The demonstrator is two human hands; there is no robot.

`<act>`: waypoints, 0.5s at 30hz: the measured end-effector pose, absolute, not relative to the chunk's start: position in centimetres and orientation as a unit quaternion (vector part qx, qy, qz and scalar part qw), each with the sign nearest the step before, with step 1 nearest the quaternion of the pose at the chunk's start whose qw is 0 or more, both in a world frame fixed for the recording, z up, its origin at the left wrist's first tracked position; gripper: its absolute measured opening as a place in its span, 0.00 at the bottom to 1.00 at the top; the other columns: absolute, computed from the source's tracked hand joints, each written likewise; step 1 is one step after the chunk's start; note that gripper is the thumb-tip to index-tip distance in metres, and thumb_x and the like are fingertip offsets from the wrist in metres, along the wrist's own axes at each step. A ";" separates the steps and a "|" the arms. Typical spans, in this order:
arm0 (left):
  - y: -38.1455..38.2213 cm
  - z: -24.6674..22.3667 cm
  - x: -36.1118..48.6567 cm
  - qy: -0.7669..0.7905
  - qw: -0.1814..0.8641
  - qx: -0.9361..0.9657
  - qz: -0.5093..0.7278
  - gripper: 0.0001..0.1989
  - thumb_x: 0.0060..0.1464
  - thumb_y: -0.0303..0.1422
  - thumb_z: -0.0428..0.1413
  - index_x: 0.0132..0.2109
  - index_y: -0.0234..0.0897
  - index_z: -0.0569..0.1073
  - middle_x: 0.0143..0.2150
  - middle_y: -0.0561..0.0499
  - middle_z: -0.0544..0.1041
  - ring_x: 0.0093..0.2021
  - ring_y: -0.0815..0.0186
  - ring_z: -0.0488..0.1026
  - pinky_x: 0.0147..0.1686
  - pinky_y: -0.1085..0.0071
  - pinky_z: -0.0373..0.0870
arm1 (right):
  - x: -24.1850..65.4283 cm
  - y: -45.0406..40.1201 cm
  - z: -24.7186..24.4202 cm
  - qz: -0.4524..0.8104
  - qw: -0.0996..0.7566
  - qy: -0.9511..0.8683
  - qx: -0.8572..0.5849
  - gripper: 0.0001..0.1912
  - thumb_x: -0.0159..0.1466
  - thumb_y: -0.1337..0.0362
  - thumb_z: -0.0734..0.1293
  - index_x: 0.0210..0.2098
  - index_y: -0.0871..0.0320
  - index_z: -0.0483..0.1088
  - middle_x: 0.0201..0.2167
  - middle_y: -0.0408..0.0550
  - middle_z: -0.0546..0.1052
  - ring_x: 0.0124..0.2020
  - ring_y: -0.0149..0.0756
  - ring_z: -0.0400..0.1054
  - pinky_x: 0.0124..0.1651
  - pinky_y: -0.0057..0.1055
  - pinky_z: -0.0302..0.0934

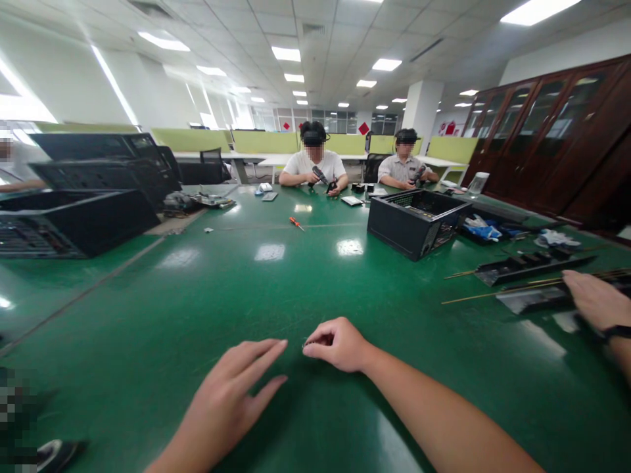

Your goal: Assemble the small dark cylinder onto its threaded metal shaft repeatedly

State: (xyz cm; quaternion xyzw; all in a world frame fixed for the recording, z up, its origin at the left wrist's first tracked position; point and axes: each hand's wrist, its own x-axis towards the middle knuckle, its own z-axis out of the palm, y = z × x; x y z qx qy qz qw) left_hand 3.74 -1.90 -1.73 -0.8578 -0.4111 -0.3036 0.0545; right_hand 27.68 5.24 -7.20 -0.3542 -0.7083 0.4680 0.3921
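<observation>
My left hand [234,384] is held over the green table [221,282], fingers stretched out and thumb apart, with nothing in it. Just right of its fingertips is my right hand [339,345], thumb and fingers curled into a pinch. Something small and dark shows at those fingertips, too small to name. The two hands are close but do not touch. Beyond them, farther up the table, lies an orange screwdriver [296,223].
An open black computer case [409,226] stands right of centre; more dark cases [89,223] are at left. Another person's hand [599,299] rests by metal strips [535,292] at right. Two people [315,164] sit across the table, the nearer with a power drill [320,175].
</observation>
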 end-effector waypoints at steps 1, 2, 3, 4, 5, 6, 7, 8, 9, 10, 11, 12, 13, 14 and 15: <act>-1.1 -2.1 5.4 -0.384 0.047 -0.877 -0.286 0.23 0.57 0.36 0.59 0.59 0.51 0.70 0.50 0.50 0.78 0.46 0.61 0.75 0.49 0.65 0.74 | 27.7 5.3 -7.3 0.469 0.388 -0.713 -0.347 0.11 0.57 0.56 0.73 0.32 0.59 0.80 0.22 0.43 0.75 0.22 0.29 0.62 0.25 0.25 0.53; -0.4 -2.4 6.8 -0.369 0.037 -0.889 -0.270 0.19 0.59 0.34 0.57 0.57 0.47 0.72 0.49 0.49 0.78 0.45 0.62 0.75 0.47 0.66 0.74 | 27.7 5.3 -7.4 0.471 0.385 -0.717 -0.340 0.11 0.57 0.57 0.72 0.31 0.59 0.80 0.22 0.42 0.74 0.21 0.29 0.62 0.25 0.25 0.53; 0.2 -2.6 8.0 -0.362 0.030 -0.895 -0.261 0.15 0.60 0.33 0.55 0.54 0.44 0.74 0.47 0.48 0.78 0.44 0.62 0.75 0.45 0.66 0.74 | 27.8 5.4 -7.5 0.471 0.385 -0.720 -0.334 0.11 0.58 0.57 0.72 0.30 0.59 0.80 0.21 0.42 0.74 0.22 0.29 0.62 0.25 0.25 0.53; 0.6 -2.8 8.9 -0.363 0.025 -0.896 -0.255 0.13 0.61 0.32 0.53 0.51 0.41 0.75 0.45 0.47 0.79 0.42 0.62 0.75 0.44 0.67 0.74 | 27.8 5.6 -7.5 0.470 0.384 -0.723 -0.330 0.10 0.58 0.58 0.72 0.29 0.60 0.80 0.21 0.41 0.73 0.22 0.29 0.62 0.25 0.24 0.54; 1.0 -2.9 9.6 -0.368 0.020 -0.895 -0.250 0.12 0.62 0.31 0.52 0.49 0.40 0.76 0.44 0.47 0.79 0.41 0.62 0.75 0.43 0.67 0.74 | 27.9 5.7 -7.5 0.470 0.383 -0.724 -0.330 0.10 0.58 0.58 0.72 0.29 0.60 0.79 0.21 0.41 0.73 0.22 0.29 0.62 0.26 0.24 0.54; 1.2 -3.0 10.0 -0.377 0.016 -0.893 -0.246 0.12 0.62 0.31 0.51 0.47 0.39 0.76 0.43 0.46 0.79 0.41 0.62 0.75 0.42 0.67 0.74 | 27.9 5.7 -7.5 0.470 0.380 -0.725 -0.331 0.10 0.57 0.59 0.72 0.28 0.59 0.79 0.21 0.41 0.73 0.22 0.29 0.62 0.26 0.24 0.54; 1.4 -3.1 10.2 -0.386 0.011 -0.890 -0.241 0.12 0.62 0.30 0.50 0.48 0.39 0.76 0.42 0.46 0.78 0.40 0.62 0.76 0.41 0.67 0.74 | 28.0 5.8 -7.4 0.472 0.376 -0.725 -0.332 0.09 0.57 0.59 0.72 0.28 0.59 0.79 0.20 0.40 0.73 0.22 0.28 0.61 0.25 0.24 0.54; 1.5 -3.2 10.3 -0.394 0.003 -0.888 -0.238 0.13 0.62 0.29 0.49 0.49 0.40 0.76 0.42 0.47 0.78 0.40 0.62 0.76 0.41 0.67 0.74 | 28.0 5.8 -7.3 0.475 0.371 -0.725 -0.333 0.10 0.57 0.58 0.73 0.28 0.59 0.79 0.20 0.40 0.72 0.22 0.28 0.61 0.25 0.24 0.53; 1.6 -3.2 10.2 -0.401 -0.008 -0.885 -0.237 0.15 0.62 0.29 0.48 0.50 0.40 0.76 0.42 0.47 0.78 0.40 0.63 0.76 0.41 0.68 0.74 | 28.1 5.8 -7.2 0.478 0.368 -0.725 -0.333 0.10 0.56 0.58 0.73 0.28 0.59 0.79 0.20 0.40 0.72 0.21 0.28 0.60 0.24 0.23 0.52; 1.6 -3.2 10.0 -0.406 -0.020 -0.882 -0.239 0.16 0.62 0.29 0.48 0.51 0.41 0.75 0.42 0.47 0.78 0.40 0.63 0.76 0.41 0.69 0.74 | 28.1 5.8 -7.1 0.482 0.365 -0.724 -0.332 0.11 0.56 0.57 0.73 0.29 0.59 0.79 0.19 0.40 0.72 0.21 0.27 0.59 0.24 0.23 0.52; 1.5 -3.0 9.5 -0.412 -0.033 -0.877 -0.246 0.16 0.62 0.29 0.48 0.52 0.42 0.75 0.43 0.48 0.79 0.41 0.63 0.76 0.41 0.69 0.74 | 28.2 5.8 -7.0 0.485 0.363 -0.724 -0.330 0.11 0.56 0.56 0.73 0.30 0.59 0.80 0.20 0.40 0.72 0.21 0.27 0.59 0.24 0.23 0.52; 1.3 -2.8 8.9 -0.422 -0.045 -0.868 -0.256 0.15 0.62 0.32 0.49 0.51 0.43 0.76 0.44 0.48 0.79 0.42 0.63 0.77 0.42 0.69 0.74 | 28.2 5.8 -7.0 0.488 0.362 -0.723 -0.330 0.12 0.56 0.56 0.74 0.31 0.59 0.80 0.20 0.40 0.72 0.21 0.27 0.59 0.23 0.23 0.52; 1.1 -2.6 7.9 -0.439 -0.050 -0.854 -0.277 0.14 0.62 0.35 0.51 0.50 0.45 0.76 0.45 0.49 0.79 0.43 0.62 0.77 0.44 0.68 0.74 | 28.3 5.8 -7.0 0.491 0.361 -0.720 -0.331 0.13 0.55 0.55 0.74 0.33 0.59 0.80 0.20 0.41 0.73 0.21 0.27 0.60 0.24 0.23 0.53; 0.7 -2.2 6.8 -0.464 -0.054 -0.828 -0.310 0.13 0.60 0.38 0.54 0.49 0.46 0.77 0.45 0.50 0.79 0.43 0.61 0.77 0.46 0.67 0.74 | 28.3 5.8 -7.0 0.497 0.361 -0.716 -0.333 0.14 0.55 0.54 0.74 0.34 0.59 0.81 0.21 0.41 0.74 0.21 0.28 0.61 0.24 0.24 0.54; 0.3 -1.8 5.4 -0.492 -0.056 -0.798 -0.344 0.13 0.57 0.42 0.57 0.48 0.48 0.78 0.45 0.51 0.80 0.44 0.59 0.77 0.48 0.65 0.74 | 28.3 5.9 -7.1 0.503 0.362 -0.709 -0.337 0.15 0.55 0.54 0.74 0.35 0.58 0.81 0.21 0.42 0.74 0.21 0.28 0.62 0.24 0.24 0.54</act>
